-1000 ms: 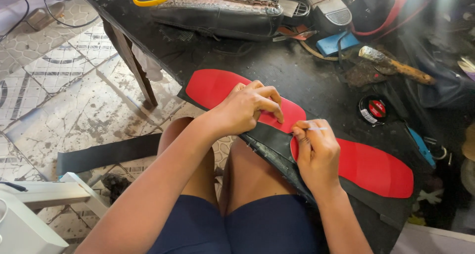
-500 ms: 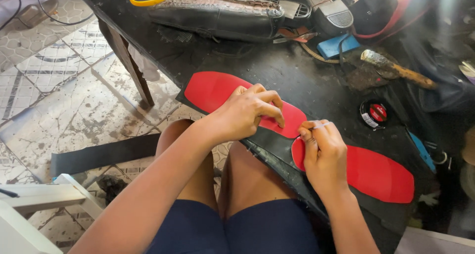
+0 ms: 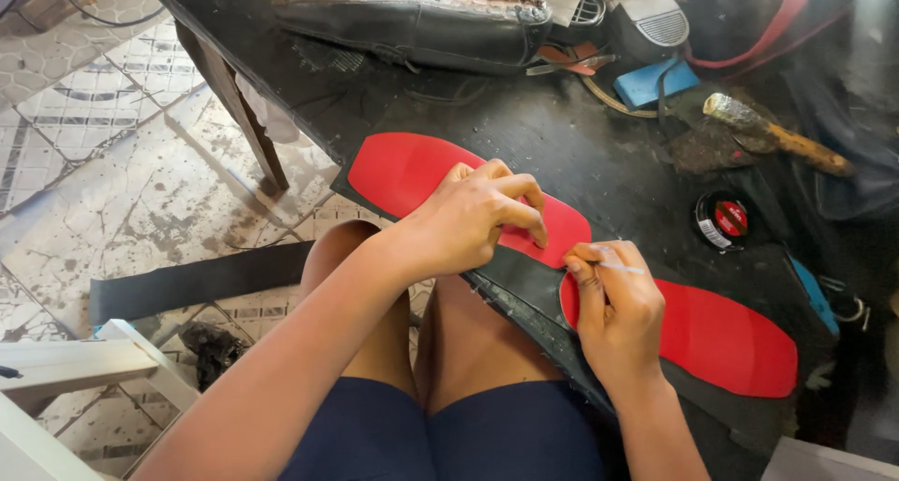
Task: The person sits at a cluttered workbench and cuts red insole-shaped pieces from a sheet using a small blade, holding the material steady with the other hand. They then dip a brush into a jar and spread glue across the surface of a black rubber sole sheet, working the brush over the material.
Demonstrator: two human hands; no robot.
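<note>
Red sole pieces, two in number, are laid on a black sheet at the near edge of the dark table point(image 3: 562, 144): the left red sole piece point(image 3: 412, 172) is pressed down by the left hand point(image 3: 478, 219), fingers curled over its edge. The right red sole piece point(image 3: 730, 340) is touched at its near end by the right hand point(image 3: 613, 308), which is pinched on a thin pale tool point(image 3: 623, 268). A small round tin point(image 3: 722, 221) is seen just beyond.
</note>
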